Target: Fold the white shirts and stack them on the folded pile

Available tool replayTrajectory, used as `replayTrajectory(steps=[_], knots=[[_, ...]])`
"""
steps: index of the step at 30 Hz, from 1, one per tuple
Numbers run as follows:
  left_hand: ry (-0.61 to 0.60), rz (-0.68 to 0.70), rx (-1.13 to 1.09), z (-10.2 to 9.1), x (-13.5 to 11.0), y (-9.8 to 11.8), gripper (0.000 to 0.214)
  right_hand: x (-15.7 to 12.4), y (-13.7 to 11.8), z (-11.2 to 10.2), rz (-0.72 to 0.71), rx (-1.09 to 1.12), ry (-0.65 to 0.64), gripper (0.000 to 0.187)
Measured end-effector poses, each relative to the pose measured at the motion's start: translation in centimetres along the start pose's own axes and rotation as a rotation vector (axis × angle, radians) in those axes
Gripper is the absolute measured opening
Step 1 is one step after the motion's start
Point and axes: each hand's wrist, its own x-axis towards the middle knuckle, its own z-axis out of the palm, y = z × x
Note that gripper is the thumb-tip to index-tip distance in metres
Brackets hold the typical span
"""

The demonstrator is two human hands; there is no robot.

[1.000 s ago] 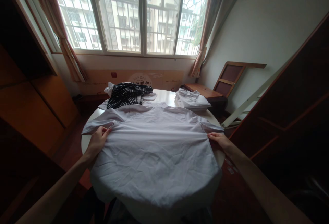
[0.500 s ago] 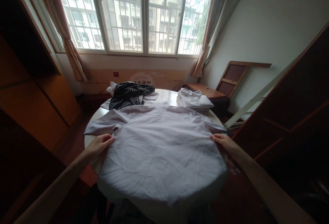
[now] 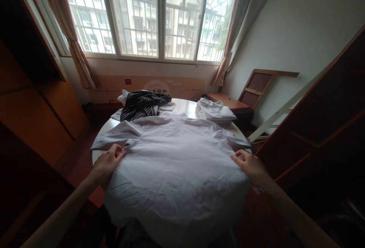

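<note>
Left hand [image 3: 108, 161]: I pinch one side of the shirt [image 3: 176, 160]
Right hand [image 3: 251, 165]: pinching the opposite side, probably for even tension

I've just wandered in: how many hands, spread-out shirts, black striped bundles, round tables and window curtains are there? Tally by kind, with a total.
Left hand and right hand: 2
Spread-out shirt: 1
Black striped bundle: 1
Round table: 1
Left curtain and right curtain: 2
Total: 7

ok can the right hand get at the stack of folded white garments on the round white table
It looks so, once the right hand leaves the edge of the spread-out pale fabric shirt: only a sleeve lies between, and nothing covers the stack.
</note>
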Motion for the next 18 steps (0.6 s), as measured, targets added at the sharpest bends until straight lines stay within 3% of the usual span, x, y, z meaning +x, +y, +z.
replayTrajectory(steps=[4,7,10,12,15,18], knots=[[0.181,0.266,0.195,-0.6,1.2,2.7,0.032,0.9,-2.3,-1.5,-0.114,-0.129,0.142,0.019],[0.123,0.459,0.125,1.3,2.9,7.3,0.024,2.6,-6.1,-0.8,-0.339,-0.02,0.215,0.016],[0.042,0.584,0.057,5.7,4.5,12.0,0.022,4.0,-10.6,2.4,-0.563,0.137,0.131,0.016],[-0.008,0.594,0.089,9.3,5.4,14.0,0.026,4.3,-13.3,5.8,-0.621,0.199,0.041,0.02],[-0.084,0.524,0.226,13.9,6.4,14.8,0.038,3.9,-15.7,10.9,-0.705,0.147,-0.046,0.031],[-0.239,0.49,0.34,15.5,7.3,13.6,0.042,3.8,-15.8,13.5,-0.788,-0.01,-0.163,0.036]])
